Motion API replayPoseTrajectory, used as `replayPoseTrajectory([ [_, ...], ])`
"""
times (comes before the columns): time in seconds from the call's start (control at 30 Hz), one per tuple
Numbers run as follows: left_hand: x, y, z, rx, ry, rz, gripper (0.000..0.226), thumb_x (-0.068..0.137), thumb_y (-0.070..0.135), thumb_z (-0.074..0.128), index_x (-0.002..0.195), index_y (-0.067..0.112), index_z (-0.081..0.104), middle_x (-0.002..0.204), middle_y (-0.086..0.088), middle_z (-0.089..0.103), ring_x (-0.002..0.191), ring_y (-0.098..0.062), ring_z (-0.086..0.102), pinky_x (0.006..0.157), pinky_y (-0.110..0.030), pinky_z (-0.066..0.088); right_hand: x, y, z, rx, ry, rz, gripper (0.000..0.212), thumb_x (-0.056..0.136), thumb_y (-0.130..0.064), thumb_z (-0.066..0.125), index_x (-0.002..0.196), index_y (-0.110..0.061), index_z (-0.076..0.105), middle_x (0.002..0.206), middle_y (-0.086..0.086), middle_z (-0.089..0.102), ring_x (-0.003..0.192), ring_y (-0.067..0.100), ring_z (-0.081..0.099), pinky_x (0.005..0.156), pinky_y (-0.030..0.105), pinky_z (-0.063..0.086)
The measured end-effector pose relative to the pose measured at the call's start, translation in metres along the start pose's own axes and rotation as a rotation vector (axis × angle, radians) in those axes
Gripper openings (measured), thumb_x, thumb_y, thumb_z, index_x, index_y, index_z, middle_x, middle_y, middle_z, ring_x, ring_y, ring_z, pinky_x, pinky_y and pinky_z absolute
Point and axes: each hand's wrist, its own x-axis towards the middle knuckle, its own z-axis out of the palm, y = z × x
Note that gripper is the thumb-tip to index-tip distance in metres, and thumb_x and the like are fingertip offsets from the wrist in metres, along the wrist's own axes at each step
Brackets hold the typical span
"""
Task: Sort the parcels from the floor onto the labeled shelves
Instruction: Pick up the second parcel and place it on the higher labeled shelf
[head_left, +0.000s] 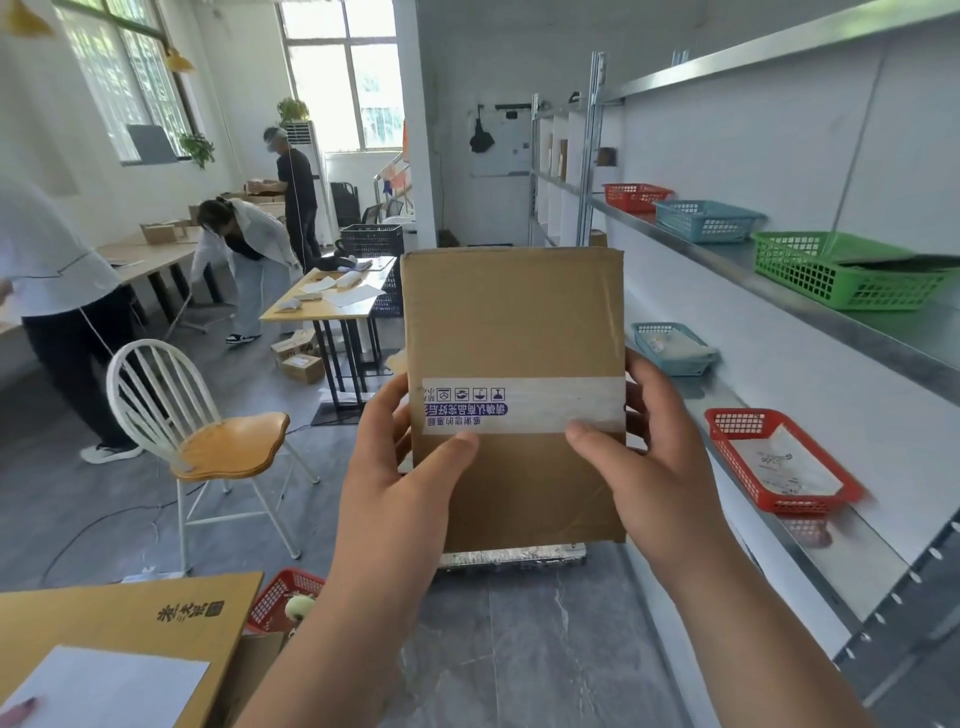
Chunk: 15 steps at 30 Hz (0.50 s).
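The parcel (514, 364), a flat brown cardboard box, is held upright in mid-air at centre of view, w/ both hands closed on its lower half. Left hand (400, 478) grips the left edge, thumb across the front just below the tape; right hand (660, 457) grips the right edge, thumb also on the front at the tape's lower border. Fingers of both wrap round the back, mostly out of sight.

Parcel face is plain brown, slightly creased, w/ a white tape band (519, 405) across it carrying blue printed characters and small handling icons, all upside down from this angle. No address label visible on this side.

Beyond it to the right run the metal shelves (737, 260). Upper shelf carries a green basket (841, 275), a blue basket (701, 221) and a red basket (634, 196) further back. Lower shelf has a red basket w/ a white packet (779, 460) and a small blue basket (672, 345) w/ pale contents. Shelf labels not readable.

Bottom left: a yellow box (130, 618) w/ a white sheet on top, cut off by the frame, and a red basket on the floor (280, 597), partly hidden behind the left forearm. White chair w/ wooden seat (208, 431) stands left. Behind it a table (332, 301) w/ papers; people in the background are blurred.
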Motion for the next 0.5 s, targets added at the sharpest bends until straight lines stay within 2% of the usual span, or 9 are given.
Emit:
replayPoseTrajectory([
  [0.1,0.002,0.001,0.002,-0.035,-0.008,-0.006,0.052,0.096,0.017,0.072,0.139,0.043,0.058,0.121,0.016,0.076,0.118,-0.011,0.070,0.099,-0.040,0.057,0.001,-0.002,0.003,0.014,-0.023,-0.008,0.064,0.092,-0.016,0.076,0.144,-0.047,0.054,0.122,-0.023,0.072,0.114,-0.002,0.067,0.100,0.037,0.058],
  [0.17,0.003,0.003,0.005,-0.047,-0.016,-0.007,0.052,0.096,0.020,0.074,0.140,0.043,0.057,0.124,0.015,0.076,0.118,-0.012,0.070,0.101,-0.044,0.056,0.001,-0.002,0.005,0.014,-0.026,-0.010,0.063,0.092,-0.020,0.077,0.144,-0.049,0.053,0.125,-0.024,0.071,0.118,-0.001,0.065,0.104,0.042,0.056],
  [0.23,0.004,0.003,0.007,-0.054,-0.008,-0.007,0.055,0.094,0.023,0.077,0.140,0.045,0.056,0.123,0.017,0.075,0.115,-0.009,0.072,0.096,-0.040,0.058,0.003,-0.001,0.006,0.006,-0.029,-0.014,0.065,0.089,-0.028,0.077,0.145,-0.049,0.052,0.129,-0.022,0.070,0.122,0.002,0.064,0.106,0.045,0.055],
  [0.33,0.003,0.004,0.010,-0.068,0.006,-0.012,0.054,0.096,0.017,0.073,0.140,0.045,0.055,0.119,0.021,0.074,0.104,0.001,0.073,0.085,-0.027,0.058,0.007,-0.001,0.005,0.025,-0.039,-0.015,0.065,0.088,-0.026,0.076,0.146,-0.044,0.052,0.130,-0.016,0.071,0.118,0.003,0.068,0.105,0.045,0.056],
  [0.43,0.001,0.002,0.011,-0.056,0.015,-0.016,0.054,0.096,0.016,0.073,0.139,0.044,0.056,0.109,0.031,0.074,0.095,0.009,0.072,0.080,-0.025,0.054,0.008,-0.001,0.007,0.051,-0.044,-0.020,0.062,0.083,-0.029,0.074,0.141,-0.041,0.056,0.129,-0.012,0.074,0.117,0.006,0.071,0.105,0.045,0.055],
  [0.5,0.000,0.001,0.011,-0.042,0.021,-0.016,0.052,0.096,0.017,0.073,0.138,0.044,0.056,0.101,0.039,0.073,0.093,0.009,0.072,0.078,-0.025,0.053,0.008,0.000,0.009,0.058,-0.034,-0.017,0.056,0.082,-0.029,0.074,0.134,-0.044,0.057,0.125,-0.014,0.075,0.113,0.005,0.072,0.104,0.044,0.055],
])
